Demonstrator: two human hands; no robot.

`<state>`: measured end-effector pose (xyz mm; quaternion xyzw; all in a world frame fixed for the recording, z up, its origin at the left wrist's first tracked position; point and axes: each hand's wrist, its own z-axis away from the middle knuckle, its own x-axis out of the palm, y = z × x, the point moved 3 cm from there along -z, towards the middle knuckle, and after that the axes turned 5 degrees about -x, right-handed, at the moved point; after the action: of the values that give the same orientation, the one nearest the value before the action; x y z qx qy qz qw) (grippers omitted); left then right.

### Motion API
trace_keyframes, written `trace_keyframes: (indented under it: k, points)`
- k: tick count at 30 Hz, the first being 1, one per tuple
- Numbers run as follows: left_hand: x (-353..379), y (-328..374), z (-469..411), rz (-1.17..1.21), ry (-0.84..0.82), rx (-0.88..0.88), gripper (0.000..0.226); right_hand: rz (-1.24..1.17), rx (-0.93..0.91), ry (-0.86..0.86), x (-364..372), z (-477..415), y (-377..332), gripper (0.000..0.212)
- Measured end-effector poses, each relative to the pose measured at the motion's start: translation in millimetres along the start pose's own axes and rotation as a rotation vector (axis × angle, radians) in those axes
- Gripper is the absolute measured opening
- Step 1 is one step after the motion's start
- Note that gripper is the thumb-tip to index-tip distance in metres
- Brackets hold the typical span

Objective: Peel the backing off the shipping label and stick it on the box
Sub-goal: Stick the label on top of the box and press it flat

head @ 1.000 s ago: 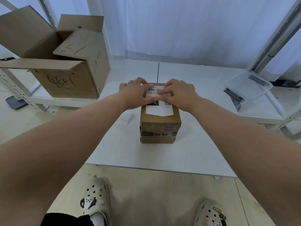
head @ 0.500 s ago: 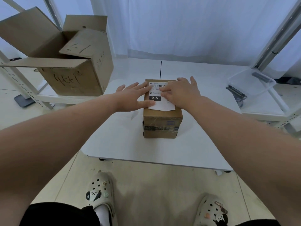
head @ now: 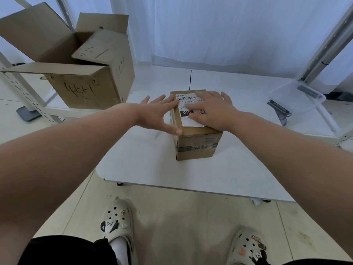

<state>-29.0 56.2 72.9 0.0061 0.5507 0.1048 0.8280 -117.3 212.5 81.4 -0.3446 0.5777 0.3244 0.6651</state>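
A small brown cardboard box (head: 196,146) stands in the middle of the white table (head: 145,165). A white shipping label (head: 186,109) with a barcode and a black "010" patch lies flat on its top. My right hand (head: 212,109) rests palm down on the label's right half, fingers spread. My left hand (head: 156,115) lies against the box's left edge, fingers apart, thumb at the near left corner and fingertips touching the label's left border. Neither hand holds anything.
A large open cardboard box (head: 84,73) with handwriting sits on a low shelf at the left. A clear plastic bin (head: 298,98) stands at the right. White metal racking poles rise on both sides. My two feet in clogs stand on the floor below.
Both hands have spread flat and slid apart across the label: the left moved to the box's left edge, the right toward the right side. More of the label shows.
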Motion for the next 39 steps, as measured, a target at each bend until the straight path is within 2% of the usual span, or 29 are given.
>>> trace_keyframes:
  k: [4,8,10,15,17,20,27,34,39]
  points:
    - [-8.5,4.7,-1.4,-0.028,-0.016,0.021,0.113,0.013,-0.086,-0.052,-1.4,9.1,-4.0,0.039]
    - [-13.2,10.6,-3.6,-0.025,0.046,0.043,0.089,0.01,0.013,-0.002,-1.9,7.9,2.7,0.039]
    - [-10.6,8.1,-3.8,0.007,0.063,0.035,0.084,-0.04,0.06,0.057,-4.3,2.3,4.8,0.037]
    - [-1.1,3.8,-6.2,-0.021,0.191,0.073,0.102,-0.089,0.177,0.128,-0.3,-15.4,6.0,0.048]
    - [3.3,8.7,-9.1,0.006,0.192,0.11,0.103,-0.124,0.218,0.13,1.5,-19.3,6.6,0.051]
    - [4.7,11.3,-13.3,0.086,0.163,0.103,0.1,-0.103,0.198,0.113,2.1,-17.8,5.9,0.055]
    - [2.7,13.1,-13.4,0.033,0.23,0.088,0.1,-0.059,0.115,0.053,7.1,-8.5,-6.0,0.069]
    - [3.5,14.1,-12.2,0.051,0.215,0.079,0.098,-0.126,0.245,0.095,-0.2,-13.4,0.5,0.056]
    - [1.3,11.9,-12.7,0.034,0.198,0.066,0.101,-0.137,0.199,0.035,-1.8,-9.2,-0.3,0.065]
